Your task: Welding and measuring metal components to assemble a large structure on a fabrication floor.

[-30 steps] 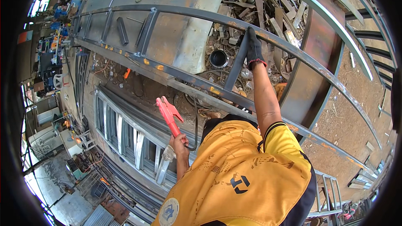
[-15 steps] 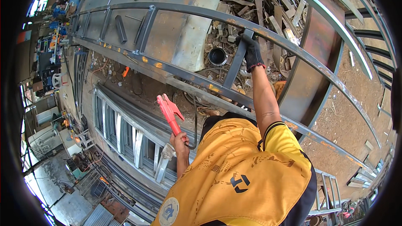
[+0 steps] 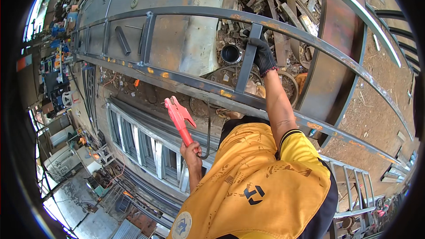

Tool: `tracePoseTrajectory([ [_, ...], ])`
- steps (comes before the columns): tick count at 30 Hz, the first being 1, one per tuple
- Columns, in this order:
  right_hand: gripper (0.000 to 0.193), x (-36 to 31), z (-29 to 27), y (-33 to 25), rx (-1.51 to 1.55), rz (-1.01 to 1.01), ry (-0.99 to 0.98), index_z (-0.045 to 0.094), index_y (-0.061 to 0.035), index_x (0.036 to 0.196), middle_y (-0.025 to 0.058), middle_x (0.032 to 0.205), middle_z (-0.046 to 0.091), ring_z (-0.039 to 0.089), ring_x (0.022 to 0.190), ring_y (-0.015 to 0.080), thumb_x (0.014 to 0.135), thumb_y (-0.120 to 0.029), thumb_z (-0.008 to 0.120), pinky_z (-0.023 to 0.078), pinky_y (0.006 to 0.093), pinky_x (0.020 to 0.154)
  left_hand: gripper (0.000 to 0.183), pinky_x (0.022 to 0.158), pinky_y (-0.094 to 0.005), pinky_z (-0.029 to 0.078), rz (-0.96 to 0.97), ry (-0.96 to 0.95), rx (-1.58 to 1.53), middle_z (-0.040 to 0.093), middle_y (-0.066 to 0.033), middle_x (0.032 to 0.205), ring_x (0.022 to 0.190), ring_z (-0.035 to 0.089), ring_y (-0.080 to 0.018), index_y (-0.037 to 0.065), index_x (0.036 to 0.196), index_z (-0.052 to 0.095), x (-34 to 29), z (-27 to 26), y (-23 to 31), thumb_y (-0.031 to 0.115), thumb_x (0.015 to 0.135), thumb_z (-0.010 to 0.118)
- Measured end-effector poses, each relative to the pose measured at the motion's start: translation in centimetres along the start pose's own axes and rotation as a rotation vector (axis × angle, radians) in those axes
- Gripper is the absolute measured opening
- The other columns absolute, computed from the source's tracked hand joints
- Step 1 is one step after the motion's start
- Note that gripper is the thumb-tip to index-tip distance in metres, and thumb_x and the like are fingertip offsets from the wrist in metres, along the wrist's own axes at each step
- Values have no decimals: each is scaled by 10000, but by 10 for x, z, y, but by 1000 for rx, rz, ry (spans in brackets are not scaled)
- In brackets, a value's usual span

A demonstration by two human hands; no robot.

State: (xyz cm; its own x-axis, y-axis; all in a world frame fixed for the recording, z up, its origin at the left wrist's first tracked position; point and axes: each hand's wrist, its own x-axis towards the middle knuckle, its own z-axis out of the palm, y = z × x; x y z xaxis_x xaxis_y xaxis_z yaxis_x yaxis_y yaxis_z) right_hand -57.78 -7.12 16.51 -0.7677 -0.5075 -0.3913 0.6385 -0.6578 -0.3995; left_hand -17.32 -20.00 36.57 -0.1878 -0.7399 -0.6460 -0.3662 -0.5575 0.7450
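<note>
In my bare left hand (image 3: 191,150) is a red electrode holder (image 3: 179,117), its jaws pointing up and away from me, with a dark cable running from its handle end. My right hand (image 3: 263,55), in a dark knitted glove, is closed around a grey steel crossbar (image 3: 247,64). That bar spans the two long rails of a ladder-like steel frame (image 3: 195,81) lying across in front of me. Orange-brown patches mark the rails. The electrode holder is on my side of the near rail, apart from it. Fingers of the right hand are partly hidden behind the crossbar.
Beyond the frame lie scrap metal pieces (image 3: 290,22) and a round black can (image 3: 231,54). A large steel plate (image 3: 170,40) sits under the frame's left part. A wide steel beam (image 3: 338,48) stands right. Galvanized frames (image 3: 148,144) are stacked left of me.
My right hand sits slightly lower on the crossbar than before, still gripping it. The view has shifted a little. My left hand keeps the electrode holder in nearly the same place.
</note>
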Motion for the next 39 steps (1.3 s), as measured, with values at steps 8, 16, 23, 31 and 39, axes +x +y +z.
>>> tracePoseTrajectory([
  [8,430,-3,8,-4,-35,-30,-29,579,21,1162,120,902,682,666,764,225,759,-90,680,556,328,703,499,367,-235,354,159,-44,78,553,-67,704,439,482,-141,-32,1209,501,-42,32,71,-13,726,623],
  [16,415,0,15,-2,57,-51,29,542,-16,1123,85,849,630,668,691,221,733,-30,682,595,350,642,424,531,-254,407,454,-265,348,536,-60,723,592,523,-152,-19,1096,534,-44,64,127,152,746,702],
  [23,526,-5,14,-8,-32,-13,40,544,12,1234,136,873,676,683,785,237,740,-63,705,575,339,715,471,596,-226,428,438,-422,610,588,-24,787,641,532,-97,-28,1025,566,-52,102,122,308,775,782],
  [31,508,-2,19,-14,-116,-84,78,542,-7,1145,98,854,624,659,690,218,678,-73,728,580,329,615,497,511,-227,365,460,-367,557,576,-40,735,554,492,-94,-16,1032,562,-63,172,128,381,806,759],
  [39,543,-9,28,-28,-164,-13,114,547,6,1157,104,866,615,654,696,211,654,-83,732,576,325,637,451,657,-296,500,416,-434,926,634,-79,765,694,602,-142,-33,1044,572,-67,218,119,321,838,758],
])
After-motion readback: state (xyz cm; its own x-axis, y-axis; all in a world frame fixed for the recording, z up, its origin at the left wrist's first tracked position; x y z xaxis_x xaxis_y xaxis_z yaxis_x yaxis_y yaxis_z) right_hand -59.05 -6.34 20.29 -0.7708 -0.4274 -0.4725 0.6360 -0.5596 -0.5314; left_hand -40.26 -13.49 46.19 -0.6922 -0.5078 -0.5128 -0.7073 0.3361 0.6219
